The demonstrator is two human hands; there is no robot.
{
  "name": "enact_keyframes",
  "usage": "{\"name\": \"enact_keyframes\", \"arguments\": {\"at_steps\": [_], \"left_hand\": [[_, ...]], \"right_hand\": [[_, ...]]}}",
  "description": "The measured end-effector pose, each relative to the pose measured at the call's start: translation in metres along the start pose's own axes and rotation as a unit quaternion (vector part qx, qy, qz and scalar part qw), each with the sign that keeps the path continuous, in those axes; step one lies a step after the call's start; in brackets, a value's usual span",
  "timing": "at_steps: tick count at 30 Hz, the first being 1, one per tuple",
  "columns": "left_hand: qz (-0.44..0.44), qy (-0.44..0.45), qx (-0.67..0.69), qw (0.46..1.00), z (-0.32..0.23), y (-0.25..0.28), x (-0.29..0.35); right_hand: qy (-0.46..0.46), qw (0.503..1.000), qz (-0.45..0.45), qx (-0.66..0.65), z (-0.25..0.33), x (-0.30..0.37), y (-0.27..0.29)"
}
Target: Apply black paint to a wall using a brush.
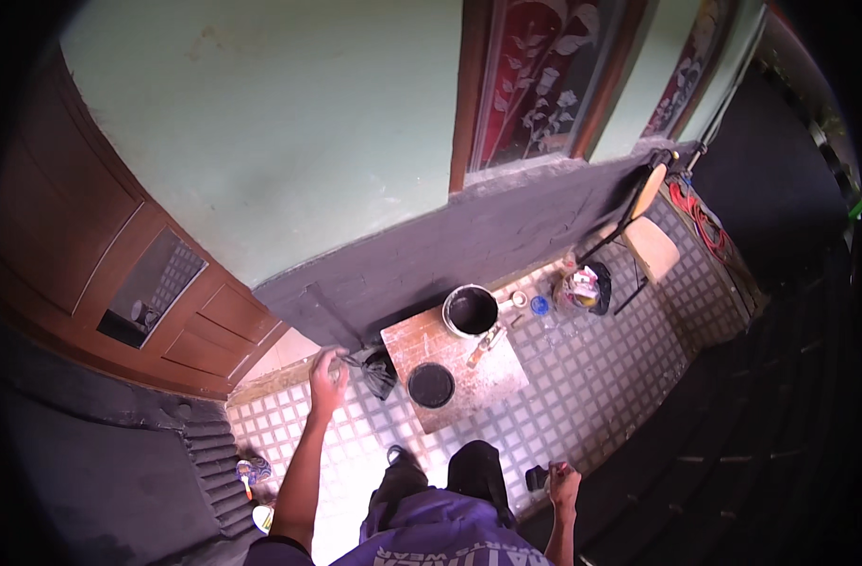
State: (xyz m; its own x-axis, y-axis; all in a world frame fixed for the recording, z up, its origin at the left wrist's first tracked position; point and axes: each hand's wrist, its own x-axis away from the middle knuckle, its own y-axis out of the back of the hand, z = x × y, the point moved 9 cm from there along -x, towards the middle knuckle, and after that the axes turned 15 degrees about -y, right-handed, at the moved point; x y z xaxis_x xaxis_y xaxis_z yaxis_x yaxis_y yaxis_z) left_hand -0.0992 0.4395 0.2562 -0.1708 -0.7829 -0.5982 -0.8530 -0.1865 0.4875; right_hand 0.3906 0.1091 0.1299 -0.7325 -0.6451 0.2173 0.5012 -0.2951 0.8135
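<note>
My left hand is raised before the wall's dark lower band, its fingers loosely bent and apart, with nothing seen in them. A black bag or cloth appears just to its right, lower down on the floor. At the lower right, my right hand is closed round the handle of a paintbrush with a black head. Ahead of me is a stained wooden board or low table. It bears a white-rimmed bucket with black contents, a round black lid or dish and a light-handled flat tool.
A blue lid and a filled bag lie on the tiled floor near a chair. Red cable lies beyond it. A brown door is at left. Shoes or sandals sit at lower left.
</note>
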Motion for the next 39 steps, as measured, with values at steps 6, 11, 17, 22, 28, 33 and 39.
{"name": "enact_keyframes", "arguments": {"at_steps": [6, 11, 17, 22, 28, 33, 39], "left_hand": [[0.042, 0.109, 0.101, 0.988, 0.065, -0.075, -0.038], [0.112, 0.149, 0.109, 0.976, 0.056, -0.178, 0.034], [0.244, 0.268, 0.152, 0.92, 0.012, -0.271, 0.106], [0.177, 0.435, 0.169, 0.867, 0.002, -0.299, 0.2], [0.085, 0.562, 0.132, 0.812, -0.018, -0.282, 0.256], [-0.021, 0.525, 0.098, 0.845, -0.021, -0.256, 0.286], [-0.071, 0.469, 0.121, 0.872, -0.025, -0.25, 0.261]], "right_hand": [[-0.029, 0.996, 0.082, -0.027, 0.095, -0.079, -0.029], [0.065, 0.98, 0.14, -0.125, 0.209, -0.169, -0.078], [0.131, 0.968, 0.182, -0.115, 0.278, -0.293, -0.188], [0.226, 0.951, 0.197, -0.077, 0.3, -0.339, -0.309], [0.226, 0.94, 0.257, -0.016, 0.269, -0.354, -0.389], [0.212, 0.937, 0.274, -0.033, 0.293, -0.339, -0.355], [0.308, 0.911, 0.268, -0.058, 0.285, -0.328, -0.318]]}}
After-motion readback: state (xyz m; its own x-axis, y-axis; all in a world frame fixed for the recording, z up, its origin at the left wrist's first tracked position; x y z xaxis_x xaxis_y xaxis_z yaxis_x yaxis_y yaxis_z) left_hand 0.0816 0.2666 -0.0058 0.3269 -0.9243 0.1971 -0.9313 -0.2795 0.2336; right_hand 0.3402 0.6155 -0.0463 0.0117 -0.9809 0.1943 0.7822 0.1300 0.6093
